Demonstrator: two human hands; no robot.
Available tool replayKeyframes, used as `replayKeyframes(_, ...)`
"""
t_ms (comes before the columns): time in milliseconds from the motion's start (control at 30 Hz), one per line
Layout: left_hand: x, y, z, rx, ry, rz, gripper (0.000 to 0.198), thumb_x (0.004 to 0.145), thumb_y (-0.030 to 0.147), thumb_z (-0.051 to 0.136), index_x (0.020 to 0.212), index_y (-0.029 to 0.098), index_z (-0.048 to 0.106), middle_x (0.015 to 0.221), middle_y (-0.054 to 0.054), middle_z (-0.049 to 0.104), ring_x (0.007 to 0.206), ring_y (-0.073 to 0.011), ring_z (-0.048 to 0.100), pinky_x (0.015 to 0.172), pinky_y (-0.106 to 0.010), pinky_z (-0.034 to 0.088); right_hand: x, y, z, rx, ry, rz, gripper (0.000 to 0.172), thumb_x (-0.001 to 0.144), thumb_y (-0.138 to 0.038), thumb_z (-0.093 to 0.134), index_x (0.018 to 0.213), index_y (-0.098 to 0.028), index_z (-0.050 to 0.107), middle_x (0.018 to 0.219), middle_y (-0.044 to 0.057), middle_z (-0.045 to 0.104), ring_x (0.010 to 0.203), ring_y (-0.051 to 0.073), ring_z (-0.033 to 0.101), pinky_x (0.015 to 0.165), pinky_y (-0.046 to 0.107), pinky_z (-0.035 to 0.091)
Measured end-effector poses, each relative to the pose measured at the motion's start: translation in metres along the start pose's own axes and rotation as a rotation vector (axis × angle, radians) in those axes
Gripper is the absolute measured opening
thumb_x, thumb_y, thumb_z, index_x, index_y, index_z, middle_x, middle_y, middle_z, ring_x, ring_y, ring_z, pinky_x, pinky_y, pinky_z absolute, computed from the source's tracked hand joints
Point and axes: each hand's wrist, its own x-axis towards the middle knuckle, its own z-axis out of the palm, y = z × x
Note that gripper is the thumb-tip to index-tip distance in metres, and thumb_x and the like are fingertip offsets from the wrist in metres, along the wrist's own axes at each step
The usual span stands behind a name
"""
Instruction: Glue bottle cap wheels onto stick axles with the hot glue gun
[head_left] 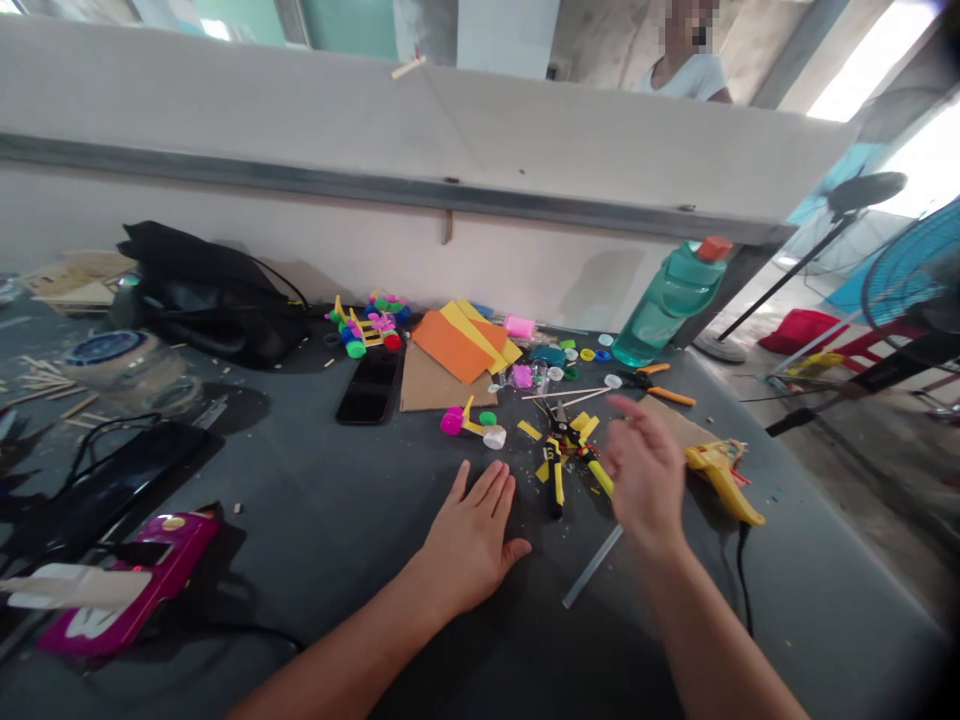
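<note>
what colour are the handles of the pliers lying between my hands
The pliers' handles are yellow and black, shown in the head view.

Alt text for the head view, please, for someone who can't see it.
Two bare hands at a cluttered dark table: the left hand lies palm down, and the right hand, blurred, is near yellow-and-black pliers and a translucent stick. Beyond the left fingers sits a small yellow piece with coloured round parts; a yellow glue gun lies at right.

On the dark grey table (322, 540) are supported a black phone (369, 386), a teal bottle (664, 308), yellow-handled pliers (555, 478), a translucent stick (592, 568) and a yellow tool (721, 484), apparently a glue gun.
</note>
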Motion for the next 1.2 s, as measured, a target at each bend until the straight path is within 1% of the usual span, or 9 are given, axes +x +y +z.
replayKeyframes(67,0.0,0.001,0.0,0.0,0.0,-0.001,0.066,0.089,0.056,0.021,0.137,0.013,0.034,0.144,-0.013,0.034,0.137,-0.0235,0.02,0.111,-0.049,0.008,0.018,-0.006,-0.018,0.314,0.331,-0.06,0.033,0.067,-0.013,0.05,0.097,-0.025,0.053,0.056,-0.009,0.038,0.043,0.006,0.034,0.042,0.017,0.028)
replayKeyframes(167,0.001,0.0,0.003,-0.003,0.033,0.001,0.064,0.089,0.054,0.024,0.137,0.014,0.035,0.143,-0.013,0.035,0.136,-0.0246,0.021,0.11,-0.052,0.009,0.031,-0.003,-0.028,0.503,0.434,0.054,0.027,0.058,-0.01,0.05,0.083,-0.021,0.048,0.062,-0.008,0.04,0.048,0.005,0.04,0.045,0.017,0.033)
replayKeyframes(300,0.003,-0.008,0.006,-0.065,0.154,0.009,0.039,0.092,0.03,0.031,0.123,0.017,0.052,0.129,-0.011,0.054,0.126,-0.0239,0.04,0.109,-0.055,0.011,0.012,0.011,0.0,0.465,0.133,0.225,0.022,0.056,-0.011,0.054,0.076,-0.018,0.049,0.07,-0.004,0.047,0.057,0.007,0.049,0.05,0.019,0.04)
replayKeyframes(433,0.004,-0.018,-0.005,-0.165,0.224,-0.002,0.023,0.087,0.012,0.04,0.084,0.019,0.062,0.08,-0.003,0.067,0.081,-0.0165,0.062,0.103,-0.046,0.029,-0.02,0.019,0.033,0.349,-0.136,0.279,0.017,0.069,-0.019,0.056,0.085,-0.019,0.052,0.077,-0.001,0.052,0.059,0.009,0.05,0.048,0.021,0.043)
replayKeyframes(533,0.004,-0.018,-0.015,-0.131,0.24,-0.072,0.015,0.085,0.017,0.048,0.072,0.018,0.055,0.07,-0.003,0.06,0.07,-0.0177,0.057,0.083,-0.04,0.044,-0.031,0.021,0.04,0.256,-0.216,0.259,0.019,0.075,-0.023,0.055,0.093,-0.019,0.053,0.079,-0.001,0.054,0.055,0.008,0.049,0.047,0.022,0.043)
replayKeyframes(767,0.003,-0.013,-0.021,-0.079,0.25,-0.124,0.035,0.091,0.03,0.04,0.059,0.018,0.048,0.056,-0.001,0.051,0.058,-0.0162,0.051,0.06,-0.031,0.042,-0.033,0.02,0.038,0.233,-0.277,0.277,0.02,0.08,-0.028,0.055,0.096,-0.019,0.051,0.076,-0.001,0.056,0.049,0.007,0.048,0.042,0.02,0.041)
replayKeyframes(933,0.003,-0.009,-0.025,-0.236,0.325,-0.133,0.011,0.081,0.025,0.058,0.088,0.017,0.056,0.091,-0.007,0.059,0.087,-0.0217,0.053,0.076,-0.036,0.045,-0.037,0.014,0.038,0.13,-0.359,0.24,0.021,0.083,-0.038,0.053,0.089,-0.018,0.05,0.061,-0.004,0.056,0.042,0.006,0.044,0.036,0.017,0.034)
replayKeyframes(1033,0.004,-0.008,-0.026,-0.326,0.304,-0.093,0.005,0.083,0.021,0.054,0.085,0.018,0.057,0.088,-0.006,0.058,0.088,-0.0216,0.052,0.078,-0.037,0.046,-0.038,0.013,0.037,0.045,-0.409,0.213,0.02,0.081,-0.037,0.056,0.081,-0.017,0.054,0.055,-0.005,0.05,0.039,0.004,0.038,0.035,0.016,0.028)
replayKeyframes(1200,0.005,-0.013,-0.02,-0.542,0.401,-0.153,0.032,0.083,0.005,0.041,0.105,0.02,0.058,0.106,-0.008,0.057,0.101,-0.021,0.051,0.088,-0.039,0.043,-0.041,0.013,0.038,0.025,-0.495,0.196,0.019,0.079,-0.034,0.058,0.089,-0.017,0.06,0.063,-0.004,0.054,0.043,0.006,0.044,0.04,0.018,0.036)
